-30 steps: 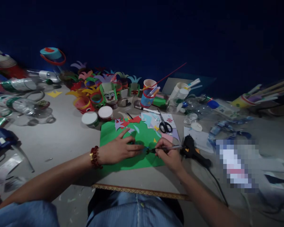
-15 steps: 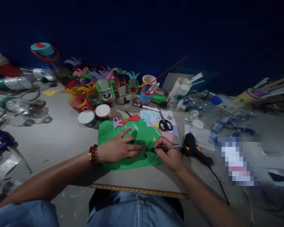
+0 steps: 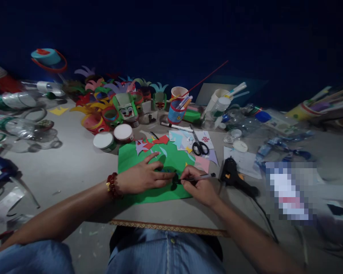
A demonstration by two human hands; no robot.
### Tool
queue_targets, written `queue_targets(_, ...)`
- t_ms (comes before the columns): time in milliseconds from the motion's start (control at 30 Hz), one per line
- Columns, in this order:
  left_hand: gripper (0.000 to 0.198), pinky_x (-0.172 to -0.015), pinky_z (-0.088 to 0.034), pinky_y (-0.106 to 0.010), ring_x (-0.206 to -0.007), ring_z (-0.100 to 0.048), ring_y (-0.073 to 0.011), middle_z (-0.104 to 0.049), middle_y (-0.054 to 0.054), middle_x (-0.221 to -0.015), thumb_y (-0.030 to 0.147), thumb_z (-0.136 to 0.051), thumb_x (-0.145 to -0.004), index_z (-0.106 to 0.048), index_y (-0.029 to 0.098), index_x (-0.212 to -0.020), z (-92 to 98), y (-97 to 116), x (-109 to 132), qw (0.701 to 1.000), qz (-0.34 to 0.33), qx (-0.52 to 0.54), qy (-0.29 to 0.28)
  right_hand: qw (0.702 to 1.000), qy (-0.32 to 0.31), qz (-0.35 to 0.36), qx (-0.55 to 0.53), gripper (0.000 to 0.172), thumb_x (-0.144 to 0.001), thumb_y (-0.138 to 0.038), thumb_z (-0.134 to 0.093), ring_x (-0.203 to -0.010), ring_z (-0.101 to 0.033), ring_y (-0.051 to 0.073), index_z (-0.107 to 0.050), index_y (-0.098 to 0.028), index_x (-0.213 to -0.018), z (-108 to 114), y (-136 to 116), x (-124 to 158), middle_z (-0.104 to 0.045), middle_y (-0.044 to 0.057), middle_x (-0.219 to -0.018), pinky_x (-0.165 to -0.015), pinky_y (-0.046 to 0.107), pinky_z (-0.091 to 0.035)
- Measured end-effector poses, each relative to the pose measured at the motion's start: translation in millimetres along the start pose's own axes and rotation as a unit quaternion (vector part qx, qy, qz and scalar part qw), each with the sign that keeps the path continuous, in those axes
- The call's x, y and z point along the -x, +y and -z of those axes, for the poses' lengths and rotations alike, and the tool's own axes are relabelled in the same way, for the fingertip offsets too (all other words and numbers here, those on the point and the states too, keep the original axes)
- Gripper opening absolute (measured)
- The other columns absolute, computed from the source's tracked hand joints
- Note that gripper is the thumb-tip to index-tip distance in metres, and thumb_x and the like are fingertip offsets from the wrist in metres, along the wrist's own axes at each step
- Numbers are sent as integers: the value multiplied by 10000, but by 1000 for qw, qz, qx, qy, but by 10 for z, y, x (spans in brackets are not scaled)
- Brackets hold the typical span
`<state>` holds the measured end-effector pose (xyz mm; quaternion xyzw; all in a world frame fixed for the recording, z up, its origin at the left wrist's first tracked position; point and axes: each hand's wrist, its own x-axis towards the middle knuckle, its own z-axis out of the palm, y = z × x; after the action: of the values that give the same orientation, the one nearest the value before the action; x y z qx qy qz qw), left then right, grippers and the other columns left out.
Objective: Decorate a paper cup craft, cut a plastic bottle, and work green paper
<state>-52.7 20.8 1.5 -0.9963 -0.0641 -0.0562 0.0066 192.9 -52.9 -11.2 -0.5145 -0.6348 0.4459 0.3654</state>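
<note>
A green sheet (image 3: 151, 196) lies on the table in front of me, with small cut paper pieces along its far edge. Flat on its middle rests my left hand (image 3: 143, 176), fingers spread and pressing down. Just right of those fingertips, my right hand (image 3: 201, 187) pinches a slim pen (image 3: 198, 177), its tip low over the sheet and its back end pointing right. A dark shape under the left fingertips is partly hidden, and I cannot tell what it is. Black-handled scissors (image 3: 200, 147) lie beyond the right hand.
To the right is a black glue gun (image 3: 233, 177) with a cord. Two white-lidded jars (image 3: 104, 140) stand beyond the sheet on the left. Further back are decorated paper cups (image 3: 125, 106) and a pen holder (image 3: 176, 112). Plastic bottles (image 3: 20, 127) lie at left.
My right hand has moved slightly left with the pen, closer to the left fingertips. The left hand stays pressed on the green sheet. The view has shifted a little.
</note>
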Motion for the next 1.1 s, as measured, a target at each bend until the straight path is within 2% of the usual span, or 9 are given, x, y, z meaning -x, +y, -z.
queue_targets(200,286,-1202,-143,-615,-1085,-533,-226,-580,37,-1429,248,-477,-1014,-616,348,-1243,-18,4,4,1000,10,3,-16,1000,11,-12,-10,65,-770,-198,-577,-530,-448,129,-555,-231,-718,3,0,-7,-515,-45,-603,-487,233,-323)
queue_targets(367,287,-1188,-201,-613,-1070,-544,-227,-588,34,-1420,250,-526,-992,-618,348,-1246,-7,3,4,1000,7,9,0,1000,1,-3,7,64,-777,-192,-577,-546,-466,131,-561,-229,-726,0,1,-12,-532,-42,-613,-508,235,-343)
queue_targets(533,289,-1199,-134,-628,-1076,-531,-232,-569,50,-1444,247,-449,-1025,-610,331,-1250,5,10,1,1000,4,-2,-12,1000,-6,2,16,62,-794,-195,-573,-555,-469,131,-560,-229,-743,1,36,-6,-541,-41,-628,-512,234,-349)
queue_targets(667,287,-1199,-154,-615,-1074,-535,-228,-576,35,-1436,252,-471,-1016,-605,334,-1256,-9,10,7,1000,7,-2,-7,1000,-8,3,26,58,-802,-192,-559,-561,-479,131,-557,-227,-756,0,63,-5,-546,-40,-638,-522,234,-358)
queue_targets(833,269,-1208,-123,-610,-1075,-533,-227,-573,47,-1439,257,-472,-1016,-617,337,-1229,-30,6,9,1000,4,-8,-8,999,-9,4,31,44,-798,-213,-550,-555,-479,132,-557,-225,-756,-4,51,-19,-546,-38,-637,-517,234,-361)
queue_targets(1000,254,-1197,-177,-608,-1062,-545,-224,-587,45,-1420,252,-518,-996,-633,337,-1205,-42,7,5,1000,1,-10,15,999,-3,2,34,41,-789,-206,-550,-557,-484,131,-551,-225,-752,1,38,-25,-549,-37,-630,-515,231,-359)
queue_targets(1100,251,-1197,-173,-606,-1069,-542,-224,-587,42,-1419,254,-522,-994,-633,340,-1202,-43,5,5,1000,1,-4,9,999,-4,4,33,42,-790,-206,-552,-556,-487,132,-554,-224,-752,4,49,-17,-551,-36,-629,-510,229,-361)
